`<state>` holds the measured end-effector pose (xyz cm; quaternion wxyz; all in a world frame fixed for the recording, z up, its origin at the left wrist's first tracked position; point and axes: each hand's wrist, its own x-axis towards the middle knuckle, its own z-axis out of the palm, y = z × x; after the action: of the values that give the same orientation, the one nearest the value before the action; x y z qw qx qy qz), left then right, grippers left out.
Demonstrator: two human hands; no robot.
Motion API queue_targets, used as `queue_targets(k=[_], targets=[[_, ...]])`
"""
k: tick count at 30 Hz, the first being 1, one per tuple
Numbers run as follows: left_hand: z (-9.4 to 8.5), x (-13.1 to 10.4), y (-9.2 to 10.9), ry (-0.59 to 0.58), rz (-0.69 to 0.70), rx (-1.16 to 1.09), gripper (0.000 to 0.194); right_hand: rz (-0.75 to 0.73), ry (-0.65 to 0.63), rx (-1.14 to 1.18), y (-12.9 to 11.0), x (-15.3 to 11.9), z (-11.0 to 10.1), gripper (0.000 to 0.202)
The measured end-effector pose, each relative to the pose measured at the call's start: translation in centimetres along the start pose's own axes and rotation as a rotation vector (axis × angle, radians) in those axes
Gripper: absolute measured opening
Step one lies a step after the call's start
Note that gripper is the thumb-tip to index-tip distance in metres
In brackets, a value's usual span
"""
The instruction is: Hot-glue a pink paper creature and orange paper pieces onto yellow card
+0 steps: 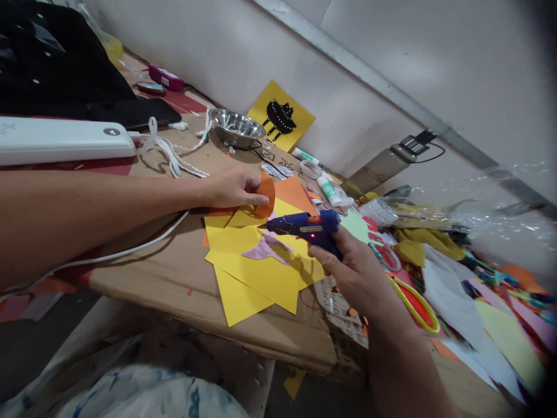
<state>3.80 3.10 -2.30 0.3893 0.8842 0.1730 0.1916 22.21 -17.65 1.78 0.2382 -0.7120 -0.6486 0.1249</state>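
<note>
An orange paper piece [266,194] is pinched between the thumb and fingers of my left hand [237,187], above several yellow sheets [256,285]. My right hand [348,264] grips a blue glue gun [311,227] by its handle, a red light glowing on its side. The gun's nozzle points left, just below the orange piece; whether they touch I cannot tell. Under the nozzle lies a pale purple paper cutout [265,249] on the yellow sheets. Another orange sheet [293,191] lies behind them.
A metal bowl [237,128] and a yellow card with a black shape [282,116] stand at the back. White cables [169,152] run at left beside a white device [65,140]. A bottle [378,168] leans against the wall. Scissors [415,305] and colored scraps lie at right.
</note>
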Motion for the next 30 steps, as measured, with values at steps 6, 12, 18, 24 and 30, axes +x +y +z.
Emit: queue_targets(k=[6, 12, 18, 24, 30], targets=[[-0.3, -0.3, -0.1, -0.070, -0.011, -0.105, 0.029, 0.023, 0.016, 0.276, 1.3, -0.3, -0.1, 0.036], [-0.3, -0.3, -0.3, -0.076, 0.004, -0.107, 0.031, 0.126, -0.084, 0.521, 2.5, 0.3, 0.6, 0.032], [-0.3, -0.3, -0.4, -0.081, 0.008, -0.156, 0.031, 0.246, -0.096, 0.758, 2.7, 0.8, 1.3, 0.038], [-0.2, -0.1, -0.8, -0.094, 0.017, -0.192, 0.030, 0.308, -0.127, 0.917, 2.5, 1.1, 1.5, 0.042], [-0.1, 0.0, -1.0, -0.097, 0.028, -0.191, 0.030, 0.262, -0.138, 1.028, 2.5, 1.1, 0.9, 0.042]])
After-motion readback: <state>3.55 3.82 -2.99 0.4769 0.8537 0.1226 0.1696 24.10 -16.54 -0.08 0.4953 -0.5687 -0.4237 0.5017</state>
